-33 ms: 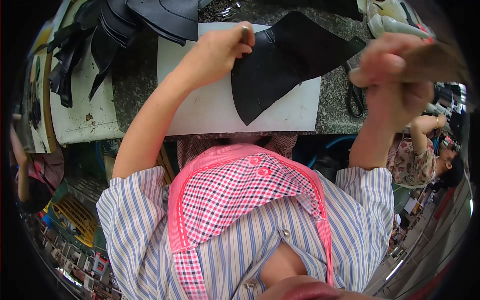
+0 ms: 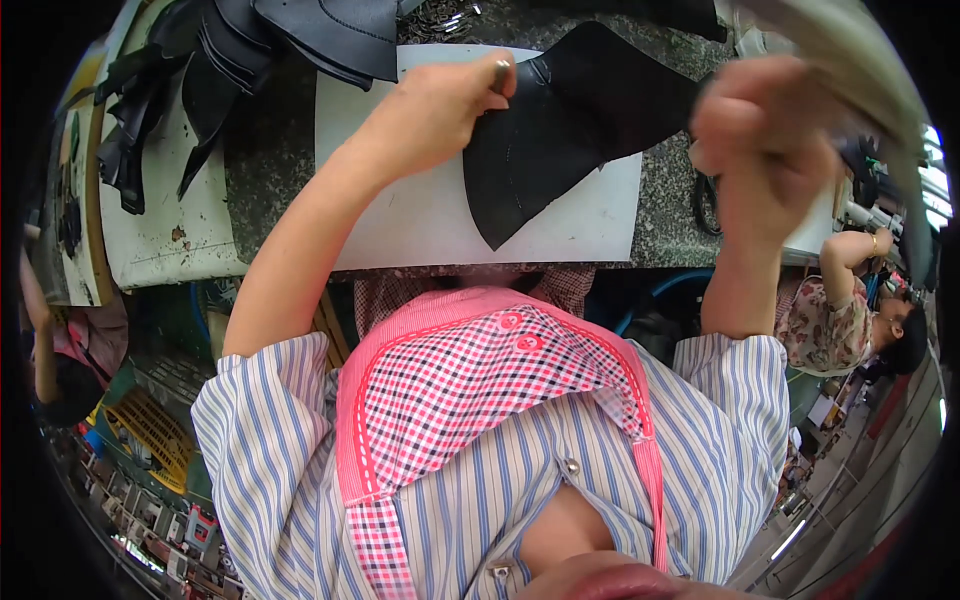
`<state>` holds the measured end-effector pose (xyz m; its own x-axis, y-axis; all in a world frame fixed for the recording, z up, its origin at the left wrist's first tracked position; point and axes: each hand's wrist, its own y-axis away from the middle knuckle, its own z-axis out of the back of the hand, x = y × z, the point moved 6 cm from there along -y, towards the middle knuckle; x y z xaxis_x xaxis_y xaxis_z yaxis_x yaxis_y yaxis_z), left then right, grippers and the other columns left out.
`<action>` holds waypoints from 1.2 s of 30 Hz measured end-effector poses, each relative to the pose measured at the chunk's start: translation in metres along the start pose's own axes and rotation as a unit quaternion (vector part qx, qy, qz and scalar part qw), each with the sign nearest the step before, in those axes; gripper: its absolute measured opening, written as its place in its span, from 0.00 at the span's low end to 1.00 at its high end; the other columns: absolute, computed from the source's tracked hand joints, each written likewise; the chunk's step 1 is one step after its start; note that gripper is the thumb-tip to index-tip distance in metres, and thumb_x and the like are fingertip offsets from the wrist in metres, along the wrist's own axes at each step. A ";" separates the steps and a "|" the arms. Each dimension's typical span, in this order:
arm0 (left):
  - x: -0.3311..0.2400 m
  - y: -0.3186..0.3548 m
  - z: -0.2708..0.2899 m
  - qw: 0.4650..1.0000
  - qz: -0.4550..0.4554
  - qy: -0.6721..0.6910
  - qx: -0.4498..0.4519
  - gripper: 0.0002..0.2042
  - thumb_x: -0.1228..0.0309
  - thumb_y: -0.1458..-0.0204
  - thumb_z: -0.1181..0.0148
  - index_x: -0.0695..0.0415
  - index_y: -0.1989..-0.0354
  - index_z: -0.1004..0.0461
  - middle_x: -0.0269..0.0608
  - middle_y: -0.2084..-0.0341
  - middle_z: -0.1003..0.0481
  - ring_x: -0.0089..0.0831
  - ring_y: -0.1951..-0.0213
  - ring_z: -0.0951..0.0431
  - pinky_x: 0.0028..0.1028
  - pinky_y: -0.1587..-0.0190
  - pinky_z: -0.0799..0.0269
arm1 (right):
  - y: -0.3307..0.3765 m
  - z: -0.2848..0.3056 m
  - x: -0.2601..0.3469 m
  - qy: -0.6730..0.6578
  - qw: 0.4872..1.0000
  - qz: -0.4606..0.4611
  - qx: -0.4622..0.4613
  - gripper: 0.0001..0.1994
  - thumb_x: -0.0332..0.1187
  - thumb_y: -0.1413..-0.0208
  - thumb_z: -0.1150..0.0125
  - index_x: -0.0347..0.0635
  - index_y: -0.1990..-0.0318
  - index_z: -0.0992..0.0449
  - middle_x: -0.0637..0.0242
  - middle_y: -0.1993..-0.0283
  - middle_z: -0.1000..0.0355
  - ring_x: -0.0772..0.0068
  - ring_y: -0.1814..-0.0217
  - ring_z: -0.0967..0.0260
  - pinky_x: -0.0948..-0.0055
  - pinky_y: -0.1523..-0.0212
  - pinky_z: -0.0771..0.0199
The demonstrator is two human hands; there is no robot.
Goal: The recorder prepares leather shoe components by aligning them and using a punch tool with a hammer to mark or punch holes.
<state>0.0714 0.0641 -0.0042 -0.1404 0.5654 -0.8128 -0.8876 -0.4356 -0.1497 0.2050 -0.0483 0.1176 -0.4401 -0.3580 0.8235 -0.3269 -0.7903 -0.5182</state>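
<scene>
From my end I see the left hand [image 2: 445, 108] with thumb and fingers closed on a small tool [image 2: 502, 67], of which only a shiny end shows, at the edge of the black piece [image 2: 565, 120]. That piece spreads out to the right of this hand, lying flat on a white board [image 2: 390, 220], with a line of stitch-like marks running toward me from near the fingertips. The right hand [image 2: 765, 150] is raised past the piece's far right corner, its fingers curled; a long thing [image 2: 880, 95] blurs just beside it, and I cannot tell whether the hand is clamped on it. Just below the right hand, partly hidden, I make out the dark loop [image 2: 706, 208] of a handle on the speckled bench [image 2: 270, 190]. Beyond the left hand, to its left, sits a pile [image 2: 325, 35] of black pieces, and straight past its fingers lie some silver bits [image 2: 458, 18]. Well to the right of the right hand I see another person [image 2: 828, 315] in a flowered top.
</scene>
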 end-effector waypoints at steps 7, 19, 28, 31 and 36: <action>0.027 -0.003 0.008 0.972 0.100 0.213 -0.010 0.01 0.77 0.52 0.54 0.60 0.72 0.37 0.37 0.79 0.27 0.23 0.75 0.27 0.22 0.70 0.32 | -0.005 -0.008 -0.007 0.174 0.970 -0.089 0.144 0.07 0.26 0.54 0.44 0.35 0.68 0.32 0.73 0.78 0.38 0.87 0.77 0.44 0.88 0.76 0.45; 0.030 0.002 0.008 0.948 0.199 0.246 -0.023 0.03 0.77 0.56 0.50 0.61 0.72 0.34 0.46 0.68 0.29 0.36 0.64 0.29 0.28 0.61 0.35 | -0.020 0.002 -0.058 0.180 0.960 -0.155 0.151 0.05 0.28 0.54 0.45 0.37 0.69 0.31 0.77 0.80 0.42 0.88 0.77 0.48 0.85 0.77 0.47; -0.013 -0.028 -0.028 0.996 -0.015 0.063 0.065 0.05 0.76 0.62 0.42 0.60 0.77 0.32 0.48 0.55 0.36 0.40 0.58 0.34 0.30 0.54 0.40 | -0.064 0.111 -0.213 0.499 0.857 -0.126 -0.020 0.27 0.52 0.73 0.32 0.36 0.74 0.30 0.59 0.78 0.31 0.63 0.75 0.33 0.68 0.71 0.35; -0.009 -0.023 -0.022 0.999 0.020 0.039 0.011 0.05 0.76 0.63 0.42 0.60 0.77 0.31 0.47 0.55 0.35 0.40 0.57 0.33 0.31 0.55 0.38 | -0.056 0.097 -0.199 0.531 0.822 -0.199 -0.045 0.18 0.46 0.68 0.35 0.44 0.72 0.28 0.60 0.73 0.29 0.55 0.69 0.32 0.62 0.69 0.34; -0.011 -0.022 -0.014 0.998 0.051 0.033 -0.019 0.03 0.77 0.63 0.43 0.61 0.79 0.29 0.46 0.66 0.29 0.38 0.59 0.31 0.32 0.57 0.37 | -0.061 0.109 -0.158 0.556 0.815 -0.094 -0.136 0.11 0.39 0.62 0.42 0.43 0.73 0.30 0.56 0.74 0.30 0.51 0.69 0.33 0.58 0.70 0.35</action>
<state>0.0987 0.0584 0.0001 -0.1993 0.4698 -0.8600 -0.8527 -0.5155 -0.0841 0.3856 0.0019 0.0445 -0.7964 0.5482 0.2553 -0.5833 -0.5850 -0.5635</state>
